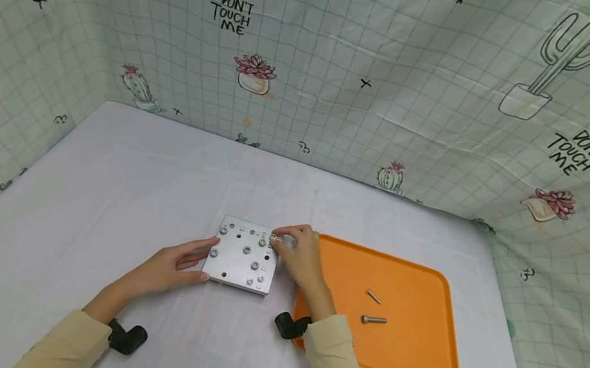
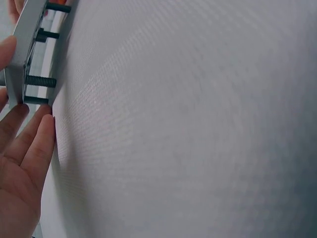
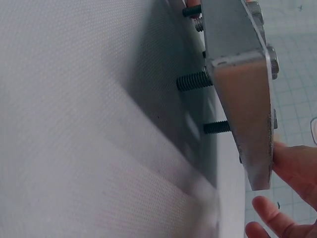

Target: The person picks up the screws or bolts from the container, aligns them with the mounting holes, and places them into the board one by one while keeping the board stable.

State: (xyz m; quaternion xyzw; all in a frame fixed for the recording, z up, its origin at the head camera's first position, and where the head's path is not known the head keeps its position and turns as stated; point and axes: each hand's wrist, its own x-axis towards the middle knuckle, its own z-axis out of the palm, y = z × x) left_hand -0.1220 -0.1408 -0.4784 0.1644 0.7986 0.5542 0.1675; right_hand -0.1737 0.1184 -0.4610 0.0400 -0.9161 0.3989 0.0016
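A square silver metal plate (image 1: 234, 265) has several socket-head screws (image 1: 247, 250) and some bare holes in its top. My left hand (image 1: 166, 267) grips the plate's left edge, thumb near the front corner and index finger farther back. At the far right corner, my right hand (image 1: 303, 257) pinches a screw head (image 1: 273, 237) between thumb and index finger. Threaded screw ends (image 2: 42, 81) stick out below the plate in the left wrist view. The right wrist view also shows threaded ends (image 3: 194, 81) under the plate, close above the white tabletop.
An orange tray (image 1: 405, 365) lies right of the plate, partly beneath the right forearm. In it are a small screw (image 1: 374, 297) and a larger screw (image 1: 374, 320). A patterned cloth (image 1: 307, 108) hangs behind the white table (image 1: 168, 169).
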